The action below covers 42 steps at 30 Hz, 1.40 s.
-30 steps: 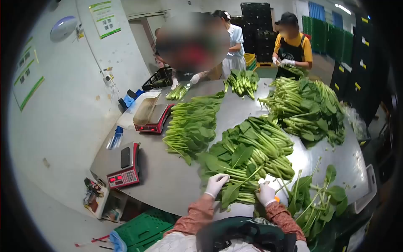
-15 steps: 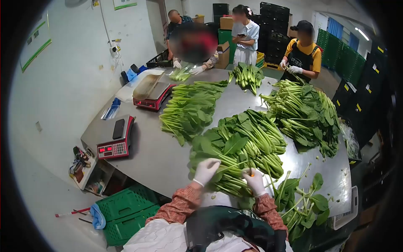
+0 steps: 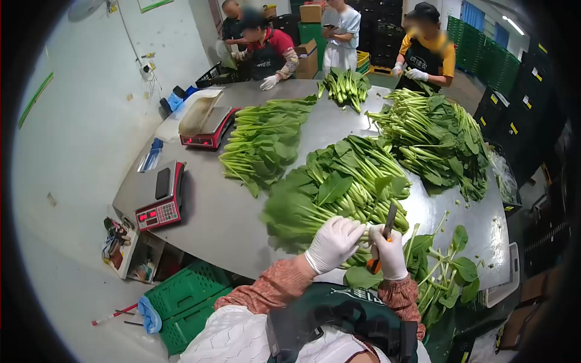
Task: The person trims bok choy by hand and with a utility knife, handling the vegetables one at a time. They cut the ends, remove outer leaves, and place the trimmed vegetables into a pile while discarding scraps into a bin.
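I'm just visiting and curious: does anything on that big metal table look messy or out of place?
Mostly tidy piles. The loose greens by the right hand lie scattered, some hanging over the table edge. A phone rests on the near scale.

table [image 3: 230, 224]: in the middle, it carries all the piles and both scales.
near pile [image 3: 339, 193]: on the table, just before the left hand [image 3: 333, 242] and the right hand [image 3: 389, 253].
knife [image 3: 382, 245]: in the right hand, beside the left hand.
loose stems [image 3: 445, 272]: right of the hands, at the table edge.
near scale [image 3: 160, 202]: left on the table.
far scale [image 3: 206, 124]: behind the near scale.
crate [image 3: 187, 299]: under the table, left below.
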Motion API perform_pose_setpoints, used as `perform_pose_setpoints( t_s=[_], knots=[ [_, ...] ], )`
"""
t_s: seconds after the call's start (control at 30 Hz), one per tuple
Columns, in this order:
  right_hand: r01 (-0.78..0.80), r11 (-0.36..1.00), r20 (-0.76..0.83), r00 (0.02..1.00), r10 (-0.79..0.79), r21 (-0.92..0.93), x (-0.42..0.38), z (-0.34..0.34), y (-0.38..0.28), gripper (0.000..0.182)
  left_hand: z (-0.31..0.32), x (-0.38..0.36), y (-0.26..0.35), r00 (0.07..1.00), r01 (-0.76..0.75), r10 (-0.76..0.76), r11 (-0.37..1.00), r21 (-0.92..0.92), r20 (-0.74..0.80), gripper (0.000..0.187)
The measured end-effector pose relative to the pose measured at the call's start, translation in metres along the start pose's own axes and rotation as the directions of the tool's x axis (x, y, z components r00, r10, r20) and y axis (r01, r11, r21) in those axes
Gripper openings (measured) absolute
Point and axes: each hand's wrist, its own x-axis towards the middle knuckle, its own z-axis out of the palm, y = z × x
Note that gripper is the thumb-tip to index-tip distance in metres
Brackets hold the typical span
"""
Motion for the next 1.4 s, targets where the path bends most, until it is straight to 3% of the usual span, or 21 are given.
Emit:
perform_pose_setpoints(
  t_s=[0.1, 0.2, 0.3, 0.33, 0.37, 0.4, 0.57, 0.7, 0.8, 0.83, 0.87, 0.9, 0.97, 1.07, 1.1, 1.17, 1.2, 1.3, 1.33, 1.4],
  knots=[
    [0.013, 1.000, 0.005, 1.000, -0.013, -0.010, -0.006, 0.006, -0.012, 0.025, 0.009, -0.010, 0.001, 0.996, 0.081, -0.080, 0.997, -0.014, 0.043, 0.053],
    [-0.035, 0.999, -0.052, 0.998, 0.036, 0.029, -0.009, 0.002, -0.006, 0.027, 0.004, -0.007, -0.005, 0.983, 0.183, -0.183, 0.952, -0.247, 0.022, 0.047],
    [0.136, 0.956, -0.105, 0.980, -0.168, -0.259, 0.000, 0.003, -0.006, 0.021, -0.008, -0.003, -0.007, 0.937, 0.329, -0.347, 0.841, -0.430, 0.038, 0.036],
    [0.192, 0.910, -0.079, 0.969, -0.236, -0.369, 0.000, 0.002, -0.002, 0.018, -0.012, 0.000, -0.009, 0.932, 0.351, -0.354, 0.834, -0.426, 0.075, 0.033],
    [0.384, 0.756, -0.047, 0.877, -0.478, -0.530, 0.002, 0.001, 0.008, 0.018, -0.007, -0.001, -0.014, 0.947, 0.302, -0.319, 0.851, -0.429, 0.035, 0.032],
    [0.323, 0.806, -0.047, 0.917, -0.397, -0.495, -0.003, 0.003, 0.011, 0.024, -0.003, -0.008, -0.013, 0.908, 0.397, -0.412, 0.774, -0.493, 0.084, 0.031],
    [0.428, 0.465, 0.094, 0.806, -0.584, -0.775, -0.014, 0.009, 0.009, 0.036, -0.007, -0.009, -0.007, 0.891, 0.444, -0.429, 0.760, -0.474, 0.147, 0.030],
    [0.343, 0.491, 0.060, 0.862, -0.504, -0.801, -0.016, 0.014, 0.003, 0.039, -0.005, -0.005, -0.004, 0.901, 0.432, -0.387, 0.749, -0.503, 0.197, 0.031],
    [0.311, 0.513, 0.043, 0.882, -0.469, -0.800, -0.008, 0.003, 0.022, 0.040, -0.003, -0.006, -0.006, 0.889, 0.457, -0.377, 0.719, -0.524, 0.259, 0.022],
    [0.317, 0.522, 0.038, 0.879, -0.476, -0.792, -0.002, -0.003, 0.035, 0.040, -0.004, -0.007, -0.007, 0.849, 0.527, -0.422, 0.622, -0.579, 0.318, 0.021],
    [0.302, 0.507, 0.013, 0.868, -0.496, -0.807, 0.003, -0.011, 0.046, 0.027, -0.005, -0.008, -0.008, 0.804, 0.587, -0.460, 0.517, -0.623, 0.377, 0.020],
    [0.164, 0.749, -0.118, 0.944, -0.308, -0.642, 0.006, -0.019, 0.055, 0.026, -0.006, -0.008, -0.010, 0.756, 0.639, -0.486, 0.403, -0.655, 0.438, 0.019],
    [0.061, 0.879, -0.146, 0.978, -0.147, -0.472, 0.005, -0.024, 0.044, 0.026, -0.015, -0.003, -0.013, 0.682, 0.712, -0.465, 0.244, -0.659, 0.565, 0.020],
    [0.107, 0.974, 0.132, 0.988, -0.081, -0.202, -0.002, -0.023, 0.012, 0.037, -0.011, -0.002, -0.016, 0.631, 0.726, -0.397, -0.002, -0.688, 0.667, 0.025],
    [0.094, 0.993, 0.209, 0.975, -0.077, -0.072, -0.008, -0.016, -0.004, 0.041, -0.012, 0.002, -0.016, 0.607, 0.760, -0.333, -0.018, -0.649, 0.721, 0.026],
    [0.170, 0.978, 0.305, 0.944, -0.127, -0.120, -0.017, -0.006, -0.027, 0.046, -0.015, 0.007, -0.016, 0.541, 0.828, -0.205, -0.044, -0.559, 0.816, 0.027],
    [0.128, 0.980, 0.310, 0.948, -0.076, -0.150, -0.017, -0.007, -0.027, 0.043, -0.010, 0.003, -0.024, 0.517, 0.855, -0.109, 0.002, -0.519, 0.849, 0.035],
    [-0.003, 0.985, 0.319, 0.946, 0.058, -0.170, -0.013, -0.012, -0.023, 0.035, -0.008, 0.001, -0.018, 0.552, 0.834, -0.093, 0.069, -0.548, 0.828, 0.032],
    [0.034, 0.990, 0.254, 0.967, 0.003, -0.140, -0.014, -0.009, -0.016, 0.027, -0.009, 0.004, -0.015, 0.529, 0.849, -0.106, 0.069, -0.524, 0.842, 0.035],
    [0.117, 0.972, 0.213, 0.974, -0.072, -0.205, -0.014, -0.008, -0.012, 0.025, 0.009, -0.010, -0.018, 0.674, 0.738, -0.223, 0.153, -0.658, 0.704, 0.040]
  ],
)
